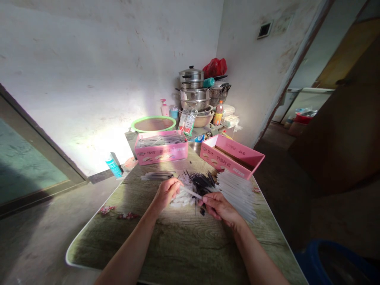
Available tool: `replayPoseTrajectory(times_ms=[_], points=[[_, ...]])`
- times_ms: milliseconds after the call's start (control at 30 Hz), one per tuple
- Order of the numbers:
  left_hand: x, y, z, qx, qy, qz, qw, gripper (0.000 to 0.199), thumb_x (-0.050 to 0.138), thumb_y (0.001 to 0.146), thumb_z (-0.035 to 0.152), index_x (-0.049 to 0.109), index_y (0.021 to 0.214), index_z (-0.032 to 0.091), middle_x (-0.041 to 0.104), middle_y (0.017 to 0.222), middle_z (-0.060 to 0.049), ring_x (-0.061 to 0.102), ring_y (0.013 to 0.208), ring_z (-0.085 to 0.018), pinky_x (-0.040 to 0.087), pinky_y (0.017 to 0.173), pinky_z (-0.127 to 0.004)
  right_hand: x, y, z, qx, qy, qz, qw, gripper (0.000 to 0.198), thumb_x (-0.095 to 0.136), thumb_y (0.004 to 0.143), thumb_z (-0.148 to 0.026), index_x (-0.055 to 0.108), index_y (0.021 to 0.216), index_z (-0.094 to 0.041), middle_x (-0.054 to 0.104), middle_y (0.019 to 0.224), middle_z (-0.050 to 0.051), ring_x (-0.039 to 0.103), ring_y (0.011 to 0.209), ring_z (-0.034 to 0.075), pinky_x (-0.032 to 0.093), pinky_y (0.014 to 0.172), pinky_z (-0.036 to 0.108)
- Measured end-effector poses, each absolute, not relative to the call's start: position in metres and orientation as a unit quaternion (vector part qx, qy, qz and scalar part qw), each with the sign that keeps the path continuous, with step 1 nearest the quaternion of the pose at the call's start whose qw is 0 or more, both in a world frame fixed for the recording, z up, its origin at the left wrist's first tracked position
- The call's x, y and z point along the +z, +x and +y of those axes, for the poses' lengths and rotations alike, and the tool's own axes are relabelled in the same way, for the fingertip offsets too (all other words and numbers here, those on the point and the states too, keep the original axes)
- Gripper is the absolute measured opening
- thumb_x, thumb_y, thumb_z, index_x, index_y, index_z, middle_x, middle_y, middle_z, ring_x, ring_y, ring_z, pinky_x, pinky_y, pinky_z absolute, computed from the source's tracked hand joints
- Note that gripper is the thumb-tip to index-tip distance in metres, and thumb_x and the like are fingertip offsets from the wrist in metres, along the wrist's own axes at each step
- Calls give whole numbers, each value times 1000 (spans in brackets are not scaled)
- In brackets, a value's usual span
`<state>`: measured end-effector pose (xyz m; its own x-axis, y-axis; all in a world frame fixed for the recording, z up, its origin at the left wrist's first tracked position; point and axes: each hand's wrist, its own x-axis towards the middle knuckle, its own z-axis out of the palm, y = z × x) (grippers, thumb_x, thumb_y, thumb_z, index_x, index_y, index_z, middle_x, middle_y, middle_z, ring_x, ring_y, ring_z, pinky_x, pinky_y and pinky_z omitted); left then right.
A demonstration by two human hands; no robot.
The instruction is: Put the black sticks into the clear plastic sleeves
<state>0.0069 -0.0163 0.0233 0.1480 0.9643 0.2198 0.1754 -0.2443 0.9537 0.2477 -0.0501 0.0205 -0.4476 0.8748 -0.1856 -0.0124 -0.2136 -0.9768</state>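
Observation:
A slim white tube, like a pen barrel, spans the gap between my two hands above the table. My left hand pinches its far left end, and my right hand has closed fingers around its right end. Beneath and behind the tube lies a heap of small white pieces. Thin black pieces are piled just beyond my right hand. To the right, many translucent white tubes lie side by side. Several slim tubes rest in a small group beyond my left hand.
A pink box full of slim tubes stands at the table's back left. Another pink box sits tilted at back right. Behind them are steel pots, a green-rimmed tray and a bottle. A blue-white can stands at left.

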Motion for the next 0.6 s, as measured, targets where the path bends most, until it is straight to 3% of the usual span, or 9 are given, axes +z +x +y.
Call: replayPoseTrajectory(times_ms=[233,400,600], points=[[18,8,-14,486,604,446,448,26,55,84,38,65,80,15,50,54,4,39,45,-7,29,43,-19,16,246,-46,591,-433,-581,355,44,58,80,-58,65,78,-15,34,41,-9,21,37,6,12,40,22],[14,9,-12,501,574,457,460,30,56,85,42,61,75,15,46,49,6,37,40,-6,28,40,-18,13,241,-46,434,-426,-699,377,44,48,90,-53,54,64,-17,35,51,-5,31,48,9,21,48,23],[13,11,-11,510,513,483,493,35,60,81,46,50,64,17,37,45,9,32,34,-5,28,33,-17,20,235,-53,251,-422,-794,358,35,39,98,-39,50,71,-18,48,65,-1,46,62,12,29,60,25]])
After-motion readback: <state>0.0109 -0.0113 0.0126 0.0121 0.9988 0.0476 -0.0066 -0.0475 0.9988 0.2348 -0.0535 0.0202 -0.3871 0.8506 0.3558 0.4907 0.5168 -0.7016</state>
